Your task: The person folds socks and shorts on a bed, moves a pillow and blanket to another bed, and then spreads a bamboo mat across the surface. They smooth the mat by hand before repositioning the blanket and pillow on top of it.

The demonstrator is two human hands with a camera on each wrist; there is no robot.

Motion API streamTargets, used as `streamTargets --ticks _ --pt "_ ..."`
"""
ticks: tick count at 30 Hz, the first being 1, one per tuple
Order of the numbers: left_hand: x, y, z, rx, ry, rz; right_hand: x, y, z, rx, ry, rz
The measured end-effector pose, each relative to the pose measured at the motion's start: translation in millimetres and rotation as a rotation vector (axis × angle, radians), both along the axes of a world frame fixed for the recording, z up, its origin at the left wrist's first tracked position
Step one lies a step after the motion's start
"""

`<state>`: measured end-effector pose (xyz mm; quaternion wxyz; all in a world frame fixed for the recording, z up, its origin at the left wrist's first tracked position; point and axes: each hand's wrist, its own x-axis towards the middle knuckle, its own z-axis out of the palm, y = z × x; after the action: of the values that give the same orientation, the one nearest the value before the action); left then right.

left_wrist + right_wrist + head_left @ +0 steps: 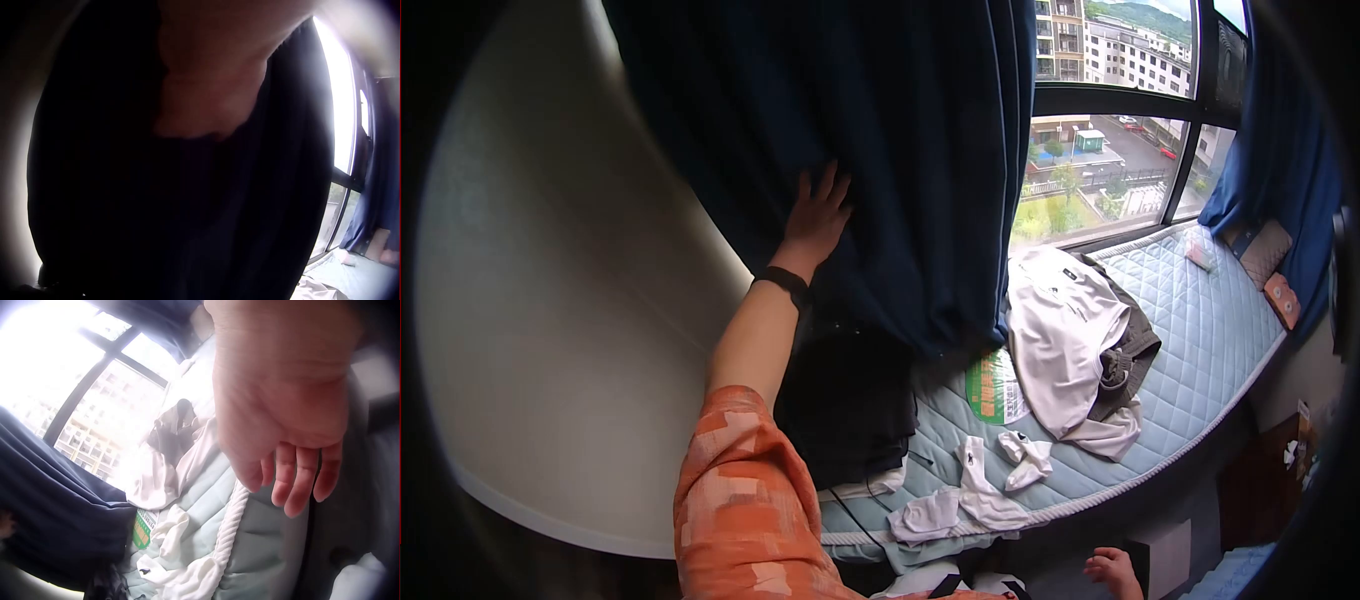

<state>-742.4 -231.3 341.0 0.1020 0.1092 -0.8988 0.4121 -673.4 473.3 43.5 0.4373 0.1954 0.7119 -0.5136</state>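
My left hand (817, 222) lies against the dark blue curtain (930, 170), its fingers spread over the fabric. The left wrist view is mostly dark cloth, with part of that hand (209, 100) at the top and its fingers hidden. A black band (785, 283) circles the left wrist. My right hand (1112, 568) hangs low beside the bed's front edge, holding nothing. In the right wrist view the fingers of this hand (284, 419) droop loosely near the mattress's white corded edge (231, 528).
On the light blue quilted mattress (1190, 330) lie a pale shirt (1065, 330), dark shorts (1135, 350), white socks (980, 485) and a green-and-white packet (990, 385). Black cloth (845, 410) is bunched below the curtain. A window (1110, 170) stands behind, a pale wall (550, 280) at left.
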Motion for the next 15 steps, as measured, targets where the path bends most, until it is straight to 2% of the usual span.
streamTargets --ticks 1,3,5,6,7,8,9,10,11,12,13,15 --pt "-3.9 -15.5 0.0 0.000 0.004 -0.003 1.1 -10.0 0.7 0.000 0.004 -0.003" --pt "-7.1 -50.1 -7.2 -0.120 0.179 0.050 7.9 -25.9 3.8 0.031 -0.012 0.021" --pt "17.7 -73.6 -2.4 -0.011 0.252 0.077 12.3 -41.9 3.7 0.021 -0.024 0.020" --pt "36.2 -103.7 -10.2 -0.008 0.314 0.075 14.7 -50.1 3.2 0.004 -0.031 0.020" --pt "54.6 -138.2 -18.1 0.051 0.376 0.190 16.8 -58.0 4.0 0.012 -0.038 -0.008" --pt "84.5 -163.7 -17.2 -0.045 0.235 0.330 16.7 -65.7 5.6 0.012 -0.045 0.000" --pt "101.9 -155.0 0.2 0.010 0.122 0.571 15.6 -71.9 6.8 0.010 -0.051 0.011" --pt "123.9 -204.1 -14.0 0.008 0.238 0.558 15.0 -76.2 7.2 0.014 -0.055 -0.012" --pt "146.6 -212.1 -5.2 0.126 0.356 0.362 14.9 -79.2 7.1 0.004 -0.055 0.002" --pt "153.6 -220.2 -8.3 -0.019 0.292 0.386 13.0 -82.2 7.0 -0.006 -0.053 0.020" --pt "148.9 -208.4 -6.7 -0.014 0.288 0.373 12.0 -85.8 6.1 -0.003 -0.056 0.006" --pt "130.2 -173.9 -6.9 -0.095 0.110 0.590 10.1 -88.1 6.3 0.009 -0.038 0.042"
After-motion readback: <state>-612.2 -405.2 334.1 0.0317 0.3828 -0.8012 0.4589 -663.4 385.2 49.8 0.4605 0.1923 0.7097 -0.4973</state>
